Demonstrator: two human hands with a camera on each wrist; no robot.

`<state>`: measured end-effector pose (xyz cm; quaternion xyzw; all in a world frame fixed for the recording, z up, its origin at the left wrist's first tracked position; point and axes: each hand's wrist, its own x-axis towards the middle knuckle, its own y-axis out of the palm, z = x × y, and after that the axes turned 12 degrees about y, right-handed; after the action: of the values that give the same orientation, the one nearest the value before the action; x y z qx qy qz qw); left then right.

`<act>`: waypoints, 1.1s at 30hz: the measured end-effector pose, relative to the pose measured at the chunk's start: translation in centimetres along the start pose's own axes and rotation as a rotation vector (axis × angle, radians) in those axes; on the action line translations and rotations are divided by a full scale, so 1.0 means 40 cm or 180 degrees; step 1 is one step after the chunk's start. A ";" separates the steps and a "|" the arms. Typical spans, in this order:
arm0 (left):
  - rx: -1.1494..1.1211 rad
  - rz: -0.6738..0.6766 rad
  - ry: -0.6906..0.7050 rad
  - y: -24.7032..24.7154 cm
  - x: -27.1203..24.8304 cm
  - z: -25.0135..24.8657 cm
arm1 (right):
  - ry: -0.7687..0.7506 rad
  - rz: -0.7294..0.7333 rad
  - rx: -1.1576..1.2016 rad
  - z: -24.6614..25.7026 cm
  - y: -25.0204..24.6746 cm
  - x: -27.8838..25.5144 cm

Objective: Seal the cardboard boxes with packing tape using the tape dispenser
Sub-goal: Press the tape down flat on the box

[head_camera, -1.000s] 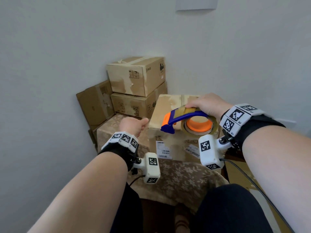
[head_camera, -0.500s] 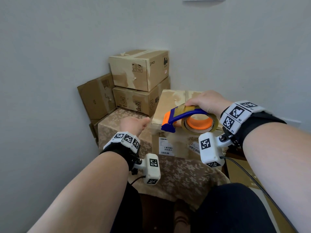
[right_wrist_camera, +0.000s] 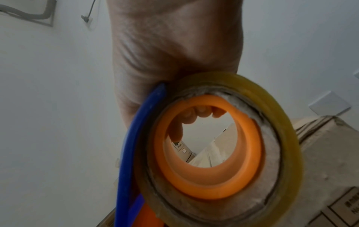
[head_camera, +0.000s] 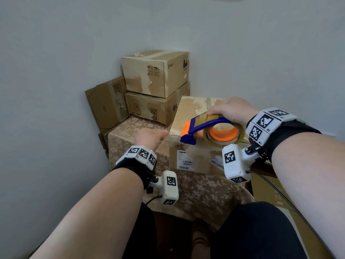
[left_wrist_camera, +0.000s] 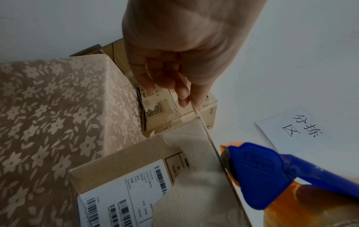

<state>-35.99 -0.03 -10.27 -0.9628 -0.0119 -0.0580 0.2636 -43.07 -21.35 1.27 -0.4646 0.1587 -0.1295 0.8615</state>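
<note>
Gripping the tape dispenser (head_camera: 211, 128) over the box (head_camera: 194, 146), right hand (head_camera: 230, 110); left hand's (head_camera: 149, 138) grip loose, empty.

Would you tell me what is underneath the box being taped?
The box rests on a floral cloth that drapes over its support; what the cloth covers is hidden.

Floral tablecloth (head_camera: 201, 187); white wall sign (left_wrist_camera: 295, 130) with handwritten characters.

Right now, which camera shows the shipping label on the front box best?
Left wrist: the shipping label fills the foreground, barcodes plain. Head view shows it small, whole. Right wrist view misses it.
</note>
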 end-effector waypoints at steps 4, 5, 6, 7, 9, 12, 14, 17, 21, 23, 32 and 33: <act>0.0157 0.0011 0.0013 0.005 -0.001 0.003 | 0.0077 0.0042 -0.0102 -0.005 -0.003 -0.004; 0.0136 0.0010 0.0014 0.006 -0.001 0.004 | 0.0062 -0.0003 -0.0220 -0.003 -0.004 -0.009; 0.0108 0.0016 0.0015 0.009 -0.001 0.006 | 0.0030 -0.0064 -0.0371 0.000 -0.003 -0.011; 0.0087 0.0015 0.0025 0.011 -0.001 0.008 | -0.0026 -0.0146 -0.0500 0.005 -0.001 -0.011; 0.0009 0.0026 0.0036 0.015 -0.007 0.009 | -0.0116 -0.0259 -0.0787 0.021 0.008 -0.013; -0.0288 0.0111 -0.0095 0.016 -0.009 0.014 | -0.0254 -0.0254 -0.1329 0.052 0.035 -0.029; -0.0453 0.0228 -0.0245 0.014 -0.008 0.018 | -0.0333 -0.0337 -0.1567 0.063 0.052 -0.039; -0.0600 0.0387 -0.0408 0.012 -0.009 0.021 | -0.0544 -0.0621 -0.1582 0.050 0.068 -0.033; -0.0800 0.0584 -0.0618 0.012 -0.009 0.026 | -0.0451 -0.0580 -0.1730 0.039 0.076 -0.031; -0.0858 0.0678 -0.0701 0.010 -0.010 0.027 | -0.0505 -0.0546 -0.2088 0.038 0.077 -0.029; -0.0525 0.0710 -0.0461 -0.009 -0.004 0.010 | -0.0524 -0.0459 -0.2387 0.051 0.077 -0.036; -0.0843 0.0660 -0.0493 -0.011 -0.002 0.000 | -0.0509 -0.0446 -0.2398 0.051 0.077 -0.037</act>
<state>-36.10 0.34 -10.04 -0.9868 0.0749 0.0427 0.1373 -43.39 -17.58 -0.03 -0.7667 0.0954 -0.0842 0.6292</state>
